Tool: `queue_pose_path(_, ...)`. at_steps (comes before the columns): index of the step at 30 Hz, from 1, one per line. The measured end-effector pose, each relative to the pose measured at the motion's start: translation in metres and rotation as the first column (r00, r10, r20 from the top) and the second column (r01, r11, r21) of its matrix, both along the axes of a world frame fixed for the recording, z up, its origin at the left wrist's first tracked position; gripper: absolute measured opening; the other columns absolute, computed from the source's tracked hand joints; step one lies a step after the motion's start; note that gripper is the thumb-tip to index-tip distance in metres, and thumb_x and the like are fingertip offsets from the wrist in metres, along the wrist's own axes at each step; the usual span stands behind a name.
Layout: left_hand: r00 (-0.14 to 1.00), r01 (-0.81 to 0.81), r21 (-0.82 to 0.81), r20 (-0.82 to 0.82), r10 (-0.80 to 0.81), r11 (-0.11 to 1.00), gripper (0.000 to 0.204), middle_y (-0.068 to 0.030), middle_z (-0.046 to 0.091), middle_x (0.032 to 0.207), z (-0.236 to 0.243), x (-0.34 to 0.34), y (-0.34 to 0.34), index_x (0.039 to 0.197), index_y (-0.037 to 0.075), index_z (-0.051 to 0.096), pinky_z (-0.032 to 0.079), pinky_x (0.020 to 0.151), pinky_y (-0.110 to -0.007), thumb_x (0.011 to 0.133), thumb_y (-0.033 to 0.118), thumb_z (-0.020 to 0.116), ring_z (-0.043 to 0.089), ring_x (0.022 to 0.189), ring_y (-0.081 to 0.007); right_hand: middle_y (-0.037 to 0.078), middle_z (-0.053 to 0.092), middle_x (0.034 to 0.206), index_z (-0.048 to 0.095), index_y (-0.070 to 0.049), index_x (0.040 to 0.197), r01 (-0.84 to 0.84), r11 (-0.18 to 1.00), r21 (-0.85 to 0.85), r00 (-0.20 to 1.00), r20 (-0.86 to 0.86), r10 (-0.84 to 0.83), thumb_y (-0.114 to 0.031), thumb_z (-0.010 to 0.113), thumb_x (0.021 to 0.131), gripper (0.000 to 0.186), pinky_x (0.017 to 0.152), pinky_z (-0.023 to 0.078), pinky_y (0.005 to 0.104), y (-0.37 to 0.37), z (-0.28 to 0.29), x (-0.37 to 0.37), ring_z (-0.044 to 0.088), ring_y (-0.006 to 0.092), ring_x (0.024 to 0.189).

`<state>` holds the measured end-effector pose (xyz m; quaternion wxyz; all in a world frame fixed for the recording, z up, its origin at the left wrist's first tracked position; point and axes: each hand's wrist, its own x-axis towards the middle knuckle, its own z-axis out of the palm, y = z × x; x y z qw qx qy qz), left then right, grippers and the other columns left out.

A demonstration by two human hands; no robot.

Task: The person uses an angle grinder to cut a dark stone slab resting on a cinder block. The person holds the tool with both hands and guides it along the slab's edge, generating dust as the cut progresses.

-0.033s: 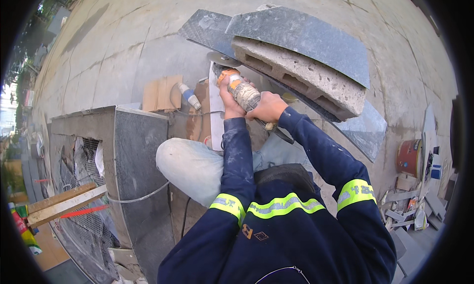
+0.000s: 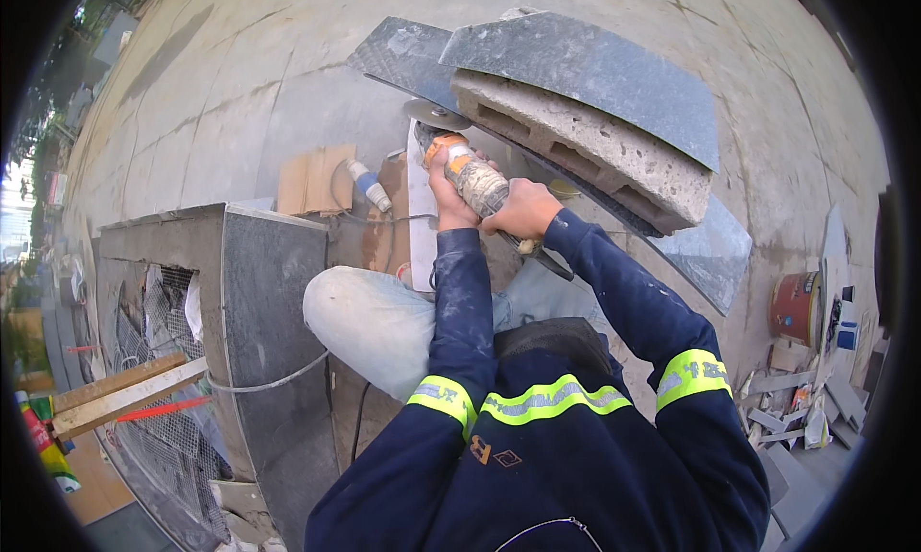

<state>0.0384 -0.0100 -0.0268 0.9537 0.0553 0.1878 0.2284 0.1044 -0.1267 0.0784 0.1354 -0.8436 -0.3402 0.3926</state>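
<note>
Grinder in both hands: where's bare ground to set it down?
Open paving lies left of the stone slabs, beyond the cardboard. Crowded: around the red bucket and scraps on the right.

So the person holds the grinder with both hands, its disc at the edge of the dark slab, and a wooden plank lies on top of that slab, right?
Not quite. Both hands, left and right, do hold the grinder, its disc at the edge of the dark slab. But what lies on the slab is a concrete block, not a wooden plank. The head view shows it.
</note>
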Motion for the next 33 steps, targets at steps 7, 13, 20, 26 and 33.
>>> queue_pose_path(7, 1.0, -0.012, 0.035, 0.002, 0.012, 0.999, 0.052, -0.0108, 0.055, 0.083, 0.007, -0.007, -0.023, 0.097, 0.001, 0.048, 0.051, 0.066, -0.043, 0.079, 0.05, 0.057, 0.058, 0.075, -0.0294, 0.025, 0.065, 0.097, 0.063, 0.01, 0.097, -0.026, 0.999, 0.039, 0.998, 0.051, 0.024, -0.042, 0.076, 0.057, 0.067, 0.083, 0.051, 0.0338, -0.021, 0.003, -0.008, 0.065, 0.0339, 0.093)
queue_pose_path(13, 1.0, 0.002, 0.006, -0.013, -0.002, 1.0, 0.053, -0.0103, 0.055, 0.084, 0.011, -0.009, -0.032, 0.097, 0.001, 0.048, 0.051, 0.065, -0.042, 0.079, 0.051, 0.056, 0.058, 0.075, -0.0285, 0.025, 0.065, 0.097, 0.061, 0.01, 0.097, -0.025, 0.998, 0.057, 0.998, 0.051, 0.022, -0.042, 0.076, 0.058, 0.067, 0.082, 0.051, 0.0345, -0.031, 0.004, -0.01, 0.065, 0.0344, 0.092)
queue_pose_path(20, 1.0, 0.007, -0.013, -0.009, -0.007, 1.0, 0.049, -0.011, 0.056, 0.082, 0.01, -0.011, -0.04, 0.096, 0.004, 0.048, 0.052, 0.062, -0.044, 0.081, 0.05, 0.055, 0.06, 0.072, -0.0299, 0.026, 0.064, 0.089, 0.058, 0.013, 0.093, 0.012, 0.995, 0.1, 1.0, 0.026, -0.014, -0.041, 0.075, 0.057, 0.067, 0.078, 0.051, 0.0361, -0.043, 0.003, -0.013, 0.065, 0.0365, 0.086)
queue_pose_path(26, 1.0, 0.017, -0.002, 0.002, -0.017, 1.0, 0.049, -0.0112, 0.056, 0.082, 0.009, -0.009, -0.034, 0.095, 0.003, 0.049, 0.052, 0.063, -0.044, 0.081, 0.05, 0.054, 0.06, 0.072, -0.0296, 0.025, 0.065, 0.096, 0.061, 0.01, 0.098, 0.009, 0.998, 0.063, 1.0, 0.0, -0.009, -0.039, 0.076, 0.056, 0.066, 0.081, 0.052, 0.0348, -0.035, 0.005, -0.008, 0.066, 0.0339, 0.091)
queue_pose_path(33, 0.999, -0.016, 0.018, -0.028, 0.016, 1.0, 0.05, -0.0124, 0.055, 0.082, 0.009, 0.0, -0.01, 0.094, 0.001, 0.049, 0.051, 0.063, -0.044, 0.08, 0.049, 0.055, 0.059, 0.071, -0.0297, 0.024, 0.066, 0.094, 0.065, 0.009, 0.095, -0.031, 0.999, 0.029, 0.999, -0.033, 0.031, -0.039, 0.075, 0.054, 0.064, 0.08, 0.053, 0.0329, -0.009, 0.006, 0.003, 0.066, 0.0325, 0.09)
